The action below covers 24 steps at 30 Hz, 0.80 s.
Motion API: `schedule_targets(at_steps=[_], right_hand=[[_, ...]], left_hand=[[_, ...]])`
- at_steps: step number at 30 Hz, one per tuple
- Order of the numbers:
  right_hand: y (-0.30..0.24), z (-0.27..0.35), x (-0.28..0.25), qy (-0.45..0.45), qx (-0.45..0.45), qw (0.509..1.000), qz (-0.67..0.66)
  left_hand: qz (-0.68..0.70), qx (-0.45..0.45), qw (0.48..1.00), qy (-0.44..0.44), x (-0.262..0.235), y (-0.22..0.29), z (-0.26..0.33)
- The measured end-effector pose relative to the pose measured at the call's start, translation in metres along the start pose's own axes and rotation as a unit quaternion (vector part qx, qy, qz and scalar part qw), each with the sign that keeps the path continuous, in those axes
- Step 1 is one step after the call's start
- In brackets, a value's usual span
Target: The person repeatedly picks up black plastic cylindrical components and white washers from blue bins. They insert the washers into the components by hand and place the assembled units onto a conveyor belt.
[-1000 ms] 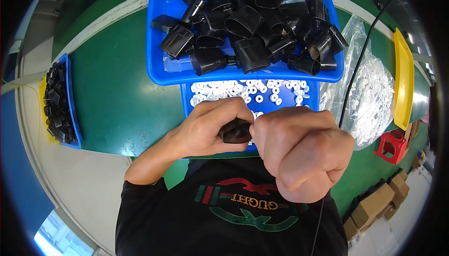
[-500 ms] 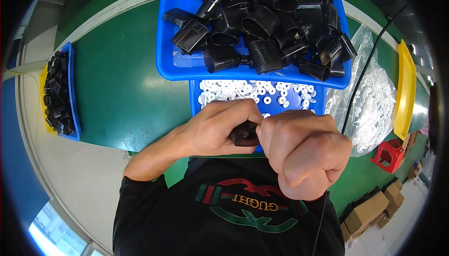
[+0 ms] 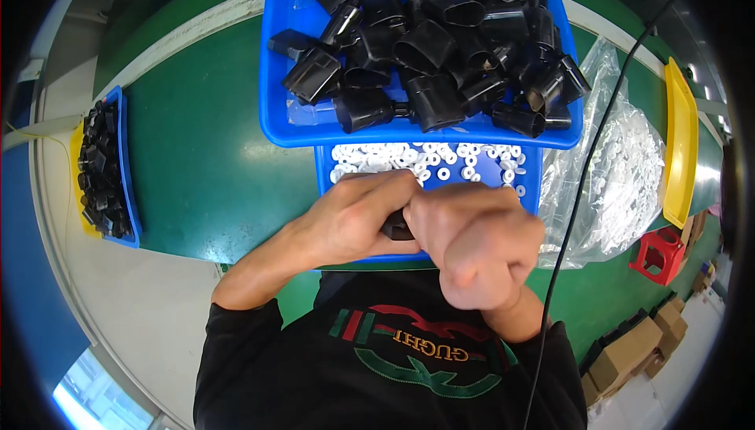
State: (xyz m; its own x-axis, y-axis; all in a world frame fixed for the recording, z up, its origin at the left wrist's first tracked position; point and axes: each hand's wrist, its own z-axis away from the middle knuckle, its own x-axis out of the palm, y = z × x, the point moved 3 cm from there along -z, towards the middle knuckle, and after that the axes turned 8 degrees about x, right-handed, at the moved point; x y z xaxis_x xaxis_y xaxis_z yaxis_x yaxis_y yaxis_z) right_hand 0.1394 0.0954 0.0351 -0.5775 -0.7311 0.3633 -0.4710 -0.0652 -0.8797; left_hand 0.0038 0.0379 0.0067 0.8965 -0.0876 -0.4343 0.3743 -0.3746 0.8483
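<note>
The left hand (image 3: 354, 222) is holding a black plastic part (image 3: 397, 229), fingers wrapped around it, over the blue tray (image 3: 488, 172) of white rings (image 3: 444, 173). The right hand (image 3: 476, 245) is bunching into a fist against it, hiding whatever it may be gripping. The part is looking light, stiff and rather slippery, its outer walls probably offering the surest hold

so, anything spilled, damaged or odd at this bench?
No spill or damage visible: loose white rings lie in the lower blue tray. Mildly odd: a black cable cuts across the view, in front of the clear plastic bag.
</note>
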Motion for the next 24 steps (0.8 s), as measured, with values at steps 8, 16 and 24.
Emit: schedule_targets(at_steps=[8, 16, 24], right_hand=[[-0.081, -0.005, -0.022, 0.054, -0.147, 0.987, 0.039], [-0.025, 0.038, -0.057, 0.038, 0.100, 0.787, 0.608], [-0.002, 0.042, -0.054, 0.084, 0.059, 0.722, 0.685]], left_hand=[[0.007, 0.003, 0.998, 0.063, -0.030, 0.009, -0.010], [-0.015, -0.019, 0.989, 0.148, -0.059, 0.016, -0.002], [-0.238, -0.095, 0.929, 0.266, -0.178, -0.040, -0.066]])
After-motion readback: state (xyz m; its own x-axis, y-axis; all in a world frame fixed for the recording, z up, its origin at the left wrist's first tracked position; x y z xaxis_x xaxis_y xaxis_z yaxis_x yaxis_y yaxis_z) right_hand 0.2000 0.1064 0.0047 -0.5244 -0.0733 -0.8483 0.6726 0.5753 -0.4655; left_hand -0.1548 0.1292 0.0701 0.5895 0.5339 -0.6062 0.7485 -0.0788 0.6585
